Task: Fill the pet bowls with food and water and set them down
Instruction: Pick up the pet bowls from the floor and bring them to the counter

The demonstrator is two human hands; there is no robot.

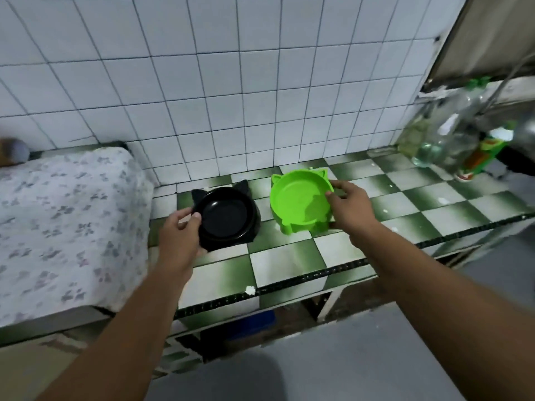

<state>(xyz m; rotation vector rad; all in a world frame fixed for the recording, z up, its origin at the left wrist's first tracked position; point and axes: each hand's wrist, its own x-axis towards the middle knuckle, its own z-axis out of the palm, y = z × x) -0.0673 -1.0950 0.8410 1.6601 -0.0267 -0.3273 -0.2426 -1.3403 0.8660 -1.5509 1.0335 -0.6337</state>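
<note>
1. Left hand (178, 238) grips the black bowl's (225, 218) left rim on the checkered counter (289, 264)
2. Right hand (351, 208) grips the green bowl's (299, 202) right side, tilted, beside the black one

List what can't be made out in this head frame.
All head view.
Bottles far right: motion blur, labels and contents unreadable.
Object at left edge: cut off, blurred, unidentifiable.
Blue item under the counter: mostly hidden by the counter's edge.
Black bowl left side: covered by left hand.
Green bowl right side: covered by right hand.
</note>
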